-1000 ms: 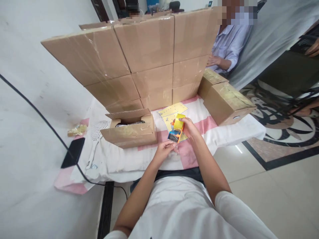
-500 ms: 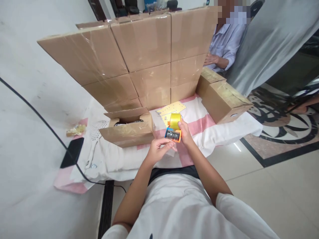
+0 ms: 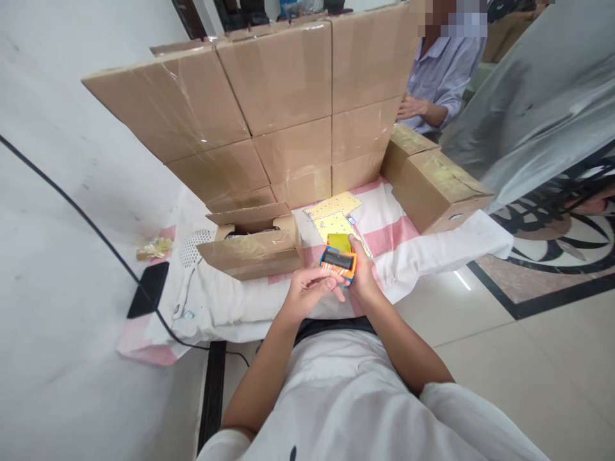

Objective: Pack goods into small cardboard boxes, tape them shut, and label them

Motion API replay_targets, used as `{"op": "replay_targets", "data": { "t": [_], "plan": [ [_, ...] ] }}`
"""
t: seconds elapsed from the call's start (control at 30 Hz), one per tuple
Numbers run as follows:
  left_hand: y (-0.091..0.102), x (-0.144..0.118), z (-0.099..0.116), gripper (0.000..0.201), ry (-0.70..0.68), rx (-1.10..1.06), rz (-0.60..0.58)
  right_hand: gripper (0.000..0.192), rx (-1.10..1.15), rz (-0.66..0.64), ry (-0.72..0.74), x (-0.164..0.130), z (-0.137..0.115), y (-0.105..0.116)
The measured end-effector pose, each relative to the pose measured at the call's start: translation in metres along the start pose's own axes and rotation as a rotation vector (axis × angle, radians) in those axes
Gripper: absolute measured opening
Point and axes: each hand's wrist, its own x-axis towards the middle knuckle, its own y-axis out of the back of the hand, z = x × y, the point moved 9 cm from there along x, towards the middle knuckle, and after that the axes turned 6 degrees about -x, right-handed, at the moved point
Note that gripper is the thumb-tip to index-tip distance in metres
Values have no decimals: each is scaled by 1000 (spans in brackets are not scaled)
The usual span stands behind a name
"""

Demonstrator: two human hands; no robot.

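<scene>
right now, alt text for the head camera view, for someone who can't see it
A person's right hand grips an orange tape dispenser with yellow tape while the left hand touches its front edge, over a pink-and-white cloth. An open cardboard box sits left, before a wall of stacked boxes.

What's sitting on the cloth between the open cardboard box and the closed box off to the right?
In the head view, yellow sheets lie flat on the cloth between the open box and the closed box. Nearer, the right hand holds a tape dispenser.
</scene>
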Motion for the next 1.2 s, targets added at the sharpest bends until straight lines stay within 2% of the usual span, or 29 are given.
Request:
{"op": "replay_targets", "data": {
  "t": [0.17, 0.33, 0.53, 0.73, 1.0, 1.2],
  "plan": [
    [1, -1, -2, 45, 12, -68, -7, 51, 139, -60, -80, -13, -3, -14],
    [-4, -2, 1, 36, -25, -153, -35, 51, 254, -70, -102, -17, -1, -16],
    [-3, -2, 1, 32, -52, -249, -43, 59, 295, -269, -266, -26, 8, -38],
    [-3, -3, 4, 29, -89, -274, -80, 54, 346, -241, -226, -27, 7, -39],
    [-1, -6, -2, 33, -60, -270, -71, 53, 317, -200, -221, -29, 9, -36],
    [-1, -10, -3, 30, -81, -278, -114, 58, 296, -206, -243, -35, 16, -38]
  ]
}}
